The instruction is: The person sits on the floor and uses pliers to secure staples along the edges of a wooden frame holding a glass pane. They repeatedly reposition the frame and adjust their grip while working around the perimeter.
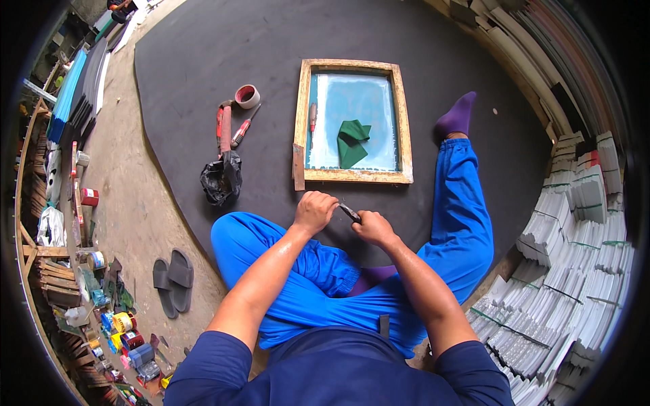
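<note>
Close together over the dark mat, both my hands are closed. In my right hand [374, 227] is a short dark hand tool [349, 212] with a metal end, its exact kind unclear. My left hand [315, 211] has its fingers pinched beside the tool's metal end; whatever they hold is too small to make out. Just beyond my hands lies a wooden-framed printing screen [407, 128] with teal edges around a pale middle. A crumpled green cloth [352, 143] rests on its mesh, and a red-handled tool [313, 116] lies along its left inner side.
Left on the mat [406, 34] are a tape roll [248, 96], red-handled tools [225, 128], a red-and-white cutter [242, 133] and a black plastic bag [222, 178]. Sandals [173, 281] and paint containers [124, 322] are on the floor. Tied white stacks [562, 271] line the right.
</note>
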{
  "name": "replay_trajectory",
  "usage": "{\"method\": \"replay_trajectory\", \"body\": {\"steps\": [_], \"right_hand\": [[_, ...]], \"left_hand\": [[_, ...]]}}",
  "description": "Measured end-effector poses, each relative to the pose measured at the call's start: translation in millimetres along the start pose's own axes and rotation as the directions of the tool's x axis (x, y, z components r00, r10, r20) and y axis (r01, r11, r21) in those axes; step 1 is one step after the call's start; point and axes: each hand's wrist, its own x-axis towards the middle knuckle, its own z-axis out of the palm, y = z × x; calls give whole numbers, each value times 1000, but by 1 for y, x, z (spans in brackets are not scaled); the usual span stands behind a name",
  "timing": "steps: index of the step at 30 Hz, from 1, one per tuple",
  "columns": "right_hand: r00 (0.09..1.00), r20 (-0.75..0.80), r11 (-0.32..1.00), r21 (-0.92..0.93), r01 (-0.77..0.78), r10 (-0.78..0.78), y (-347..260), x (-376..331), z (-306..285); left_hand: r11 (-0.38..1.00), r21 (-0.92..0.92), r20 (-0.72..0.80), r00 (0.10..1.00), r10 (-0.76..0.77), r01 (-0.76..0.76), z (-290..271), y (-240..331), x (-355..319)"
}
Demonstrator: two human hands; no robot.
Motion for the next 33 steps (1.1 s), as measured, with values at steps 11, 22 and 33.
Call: {"method": "replay_trajectory", "body": {"steps": [11,22,33], "right_hand": [[974,216,939,345,-10,-69,16,8,13],[946,-110,887,393,-241,306,48,22,-30],[932,-140,939,123,-320,336,40,40,-38]], "left_hand": [[998,-59,92,996,-6,11,-1,-2,-4],[894,304,450,777,-439,329,-19,2,3],[948,215,229,931,-284,236,-3,-6,-3]]}}
